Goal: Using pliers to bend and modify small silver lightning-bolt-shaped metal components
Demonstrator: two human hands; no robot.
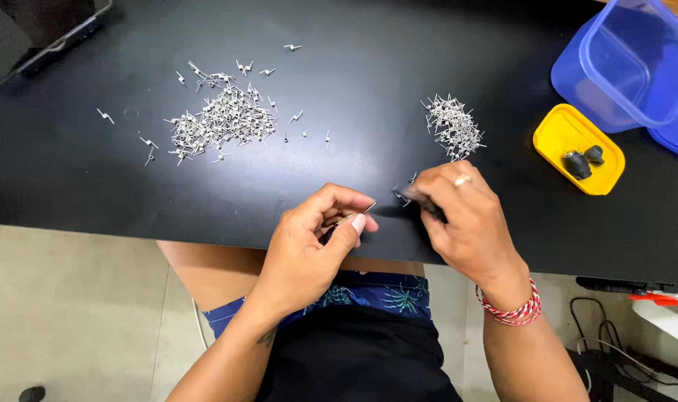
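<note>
Your left hand (316,234) pinches a thin metal pin (359,214); your right hand (462,212) grips a dark tool (421,199) — just near the smaller coil pile (453,126) on the black table (354,97).

Black tabletop (354,89) above pale tiled floor (71,313).

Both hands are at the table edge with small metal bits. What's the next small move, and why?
Probably bring the right hand with its dark tool leftward to the thin metal pin pinched in the left hand. The pin's tip sticks up towards the tool, with only a short gap between them, and loose coils lie beside the tool.
</note>
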